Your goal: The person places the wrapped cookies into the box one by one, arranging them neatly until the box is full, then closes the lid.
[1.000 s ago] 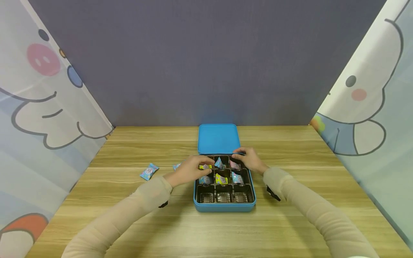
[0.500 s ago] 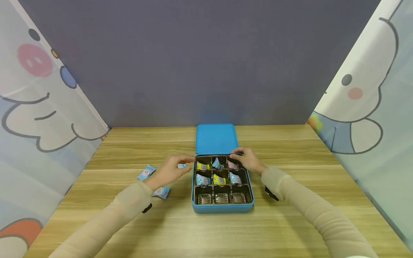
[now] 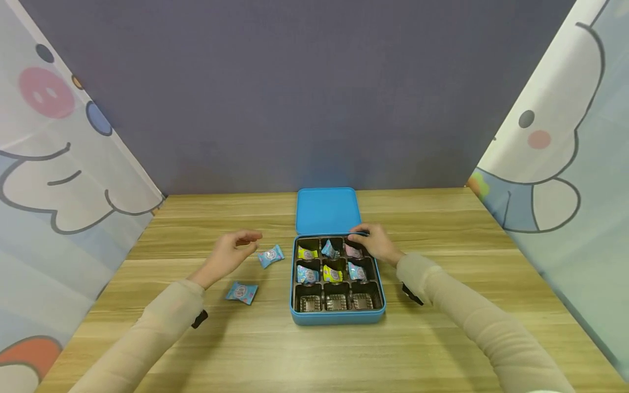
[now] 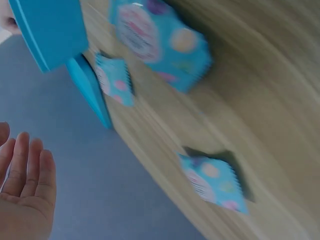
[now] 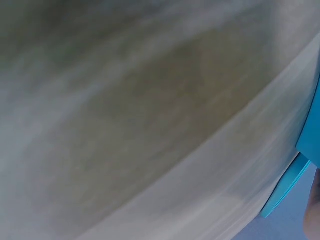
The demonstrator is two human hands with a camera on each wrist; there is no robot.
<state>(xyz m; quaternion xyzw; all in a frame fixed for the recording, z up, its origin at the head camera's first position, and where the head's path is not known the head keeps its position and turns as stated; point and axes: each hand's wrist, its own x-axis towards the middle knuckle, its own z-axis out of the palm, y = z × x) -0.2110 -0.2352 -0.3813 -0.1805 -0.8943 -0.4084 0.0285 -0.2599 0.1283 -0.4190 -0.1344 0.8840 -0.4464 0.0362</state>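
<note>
A blue box (image 3: 338, 317) with a dark divided tray stands with its lid (image 3: 328, 210) folded back. Wrapped candies fill its back and middle rows: yellow (image 3: 308, 253), blue (image 3: 330, 250) and pink (image 3: 353, 251) behind, blue, yellow and blue ahead. The front row shows its ribbed plastic bottom. My right hand (image 3: 377, 242) grips the box's back right corner, thumb inside the rim. Left of the box, my left hand (image 3: 227, 256) hovers with loosely bent fingers, holding nothing. Two blue candies (image 3: 271, 255) lie near it; a third, close candy (image 4: 157, 42) shows in the left wrist view.
The wood-patterned table (image 3: 442, 338) ends at a dark grey panel (image 3: 314, 98) behind the lid. Cartoon-printed curtains (image 3: 64, 180) hang on both sides.
My left hand has moved left from over the box to above the loose candies, uncovering the tray's left column. The right hand stays on the corner. The view has shifted slightly.
</note>
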